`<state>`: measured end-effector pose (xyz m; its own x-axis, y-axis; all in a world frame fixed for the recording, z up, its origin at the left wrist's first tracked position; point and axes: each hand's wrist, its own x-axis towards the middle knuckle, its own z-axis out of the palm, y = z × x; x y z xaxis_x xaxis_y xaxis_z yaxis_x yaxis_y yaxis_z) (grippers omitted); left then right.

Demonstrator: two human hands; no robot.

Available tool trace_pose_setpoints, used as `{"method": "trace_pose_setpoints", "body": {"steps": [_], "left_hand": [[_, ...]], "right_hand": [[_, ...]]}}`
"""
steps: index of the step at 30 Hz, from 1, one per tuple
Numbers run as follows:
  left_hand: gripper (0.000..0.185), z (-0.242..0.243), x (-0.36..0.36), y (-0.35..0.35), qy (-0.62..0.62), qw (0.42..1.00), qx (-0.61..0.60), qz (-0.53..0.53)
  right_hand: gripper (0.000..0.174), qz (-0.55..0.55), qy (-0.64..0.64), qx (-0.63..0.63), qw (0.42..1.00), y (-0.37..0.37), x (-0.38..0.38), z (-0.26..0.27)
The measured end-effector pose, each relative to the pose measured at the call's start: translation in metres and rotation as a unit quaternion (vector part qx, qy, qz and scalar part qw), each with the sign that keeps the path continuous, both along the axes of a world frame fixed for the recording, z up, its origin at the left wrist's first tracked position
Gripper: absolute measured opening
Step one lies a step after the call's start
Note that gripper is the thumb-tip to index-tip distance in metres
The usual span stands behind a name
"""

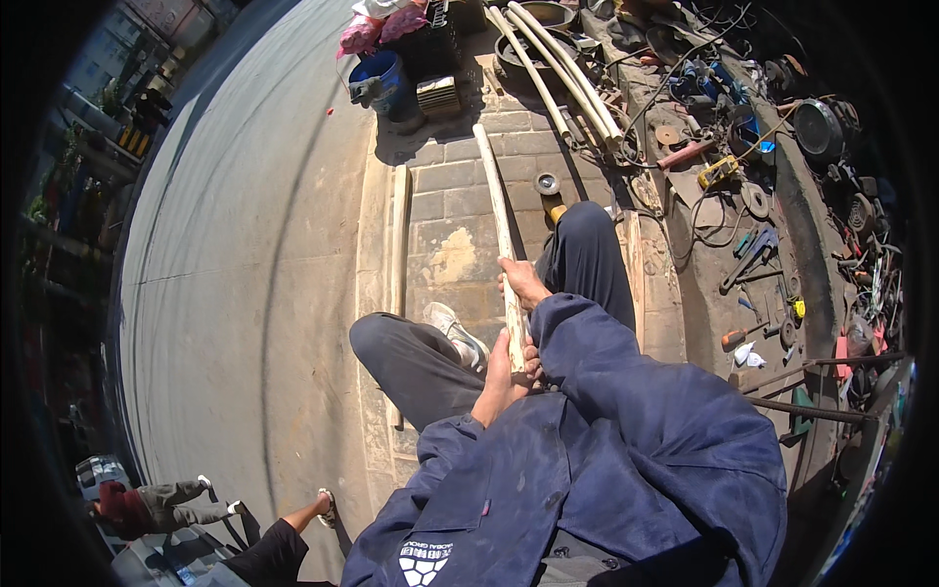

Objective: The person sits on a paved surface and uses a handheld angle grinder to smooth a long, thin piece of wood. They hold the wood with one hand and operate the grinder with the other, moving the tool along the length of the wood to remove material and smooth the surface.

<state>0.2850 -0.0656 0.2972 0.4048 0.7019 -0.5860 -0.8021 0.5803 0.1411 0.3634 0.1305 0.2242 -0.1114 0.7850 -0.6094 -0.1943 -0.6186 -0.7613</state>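
Observation:
A pale peeled wooden pole point(497, 198) points away from my body between my knees. Around its near end, close to my jacket, is my left hand point(504, 374), with the fingers wrapped on it. My right hand point(520, 282) grips the same pole a little farther along. Past my right knee, an angle grinder point(549, 192) with a round disc lies on the paving bricks. Another pale wooden strip point(400, 242) lies along the pavement edge to the left, partly hidden by my leg.
Several peeled poles point(561, 73) rest on a dark round basin at the front right. A blue bucket point(386, 84) and crates stand ahead. Hand tools, cables and a screwdriver point(742, 334) litter the right side. Two other people are at the lower left.

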Motion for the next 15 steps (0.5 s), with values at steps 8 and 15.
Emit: {"method": "trace_pose_setpoints", "body": {"steps": [8, 15], "left_hand": [[0.065, 0.091, -0.021, 0.056, -0.057, 0.991, 0.118, 0.012], [0.064, 0.111, -0.035, 0.087, -0.060, 0.953, 0.295, -0.047]], "right_hand": [[0.059, 0.062, 0.180, -0.044, 0.981, -0.009, 0.054, 0.047], [0.057, 0.119, 0.030, 0.000, 0.992, -0.074, 0.063, 0.041]]}}
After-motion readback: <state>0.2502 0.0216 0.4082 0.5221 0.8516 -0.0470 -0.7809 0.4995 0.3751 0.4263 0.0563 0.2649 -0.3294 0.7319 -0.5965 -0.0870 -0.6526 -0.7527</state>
